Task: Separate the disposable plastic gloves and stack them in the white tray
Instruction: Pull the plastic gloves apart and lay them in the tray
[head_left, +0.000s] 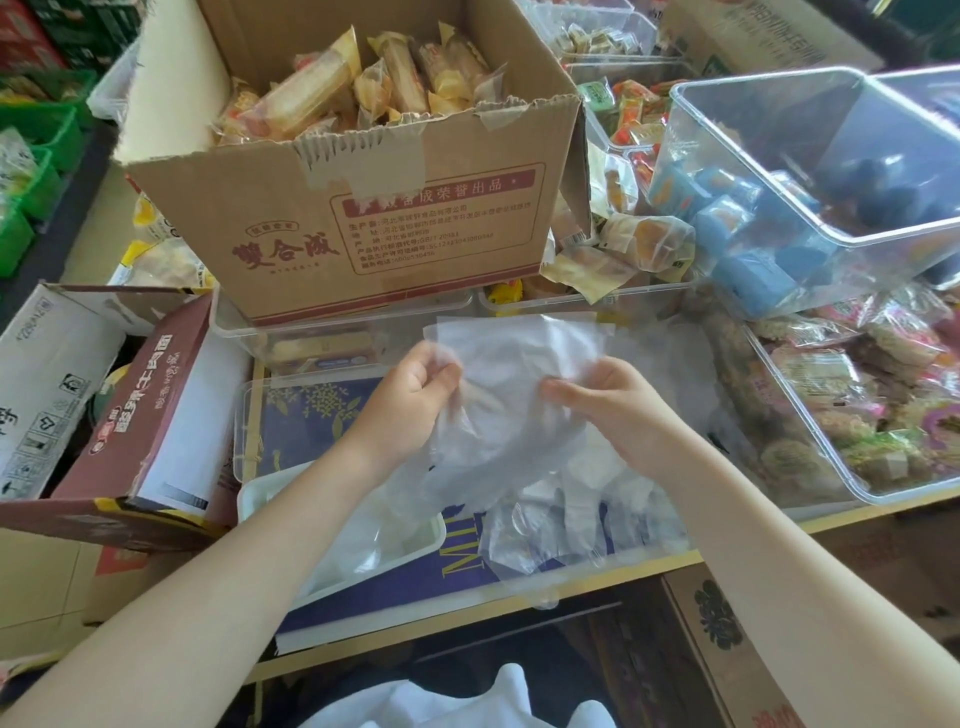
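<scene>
Thin clear plastic gloves (511, 374) hang in the air in front of me, cuffs up, fingers dangling. My left hand (410, 395) pinches their left edge and my right hand (613, 402) pinches the right side. Whether the layers have come apart I cannot tell. Below them a loose heap of clear gloves (582, 514) lies on a blue box lid (457, 566). The white tray (254, 493) sits under my left forearm at the lower left, with a few flat clear gloves inside it.
A big cardboard box of wrapped snacks (363, 208) stands just behind my hands. Clear plastic bins (810, 171) of packaged sweets fill the right side. A maroon carton (150, 415) and a white carton (47, 384) crowd the left. The table's yellow edge (649, 564) runs below.
</scene>
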